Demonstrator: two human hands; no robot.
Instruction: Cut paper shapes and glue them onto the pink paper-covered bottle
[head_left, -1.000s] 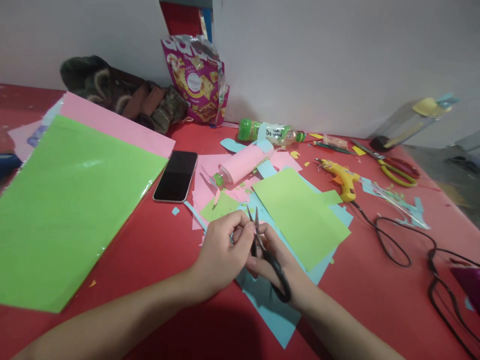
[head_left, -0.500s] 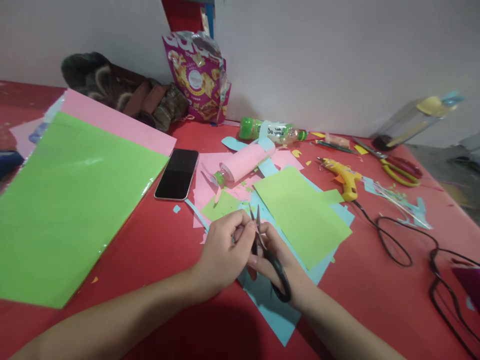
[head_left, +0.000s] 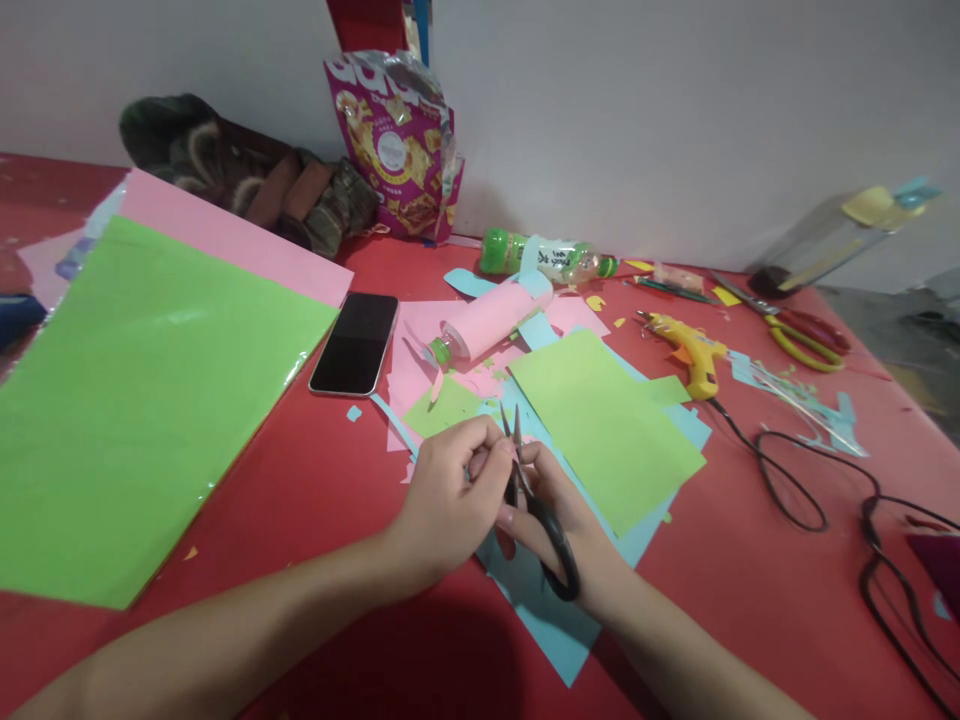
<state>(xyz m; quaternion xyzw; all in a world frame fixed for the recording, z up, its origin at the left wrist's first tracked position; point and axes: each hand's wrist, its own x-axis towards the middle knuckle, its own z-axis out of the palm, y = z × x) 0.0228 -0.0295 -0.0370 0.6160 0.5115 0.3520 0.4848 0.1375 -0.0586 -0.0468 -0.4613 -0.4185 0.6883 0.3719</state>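
R hand grips scissors over blue paper; tips apart, blades partly hidden by L hand. L fingers curled at blades, can't tell if pinching sth. Blue partly under green sheet. Purple item cut off, R edge, unclear what.

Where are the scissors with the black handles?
In the head view, just below centre: the scissors are in the right hand, beside the left hand, over the blue paper.

Two hands, two scissors, one phone.
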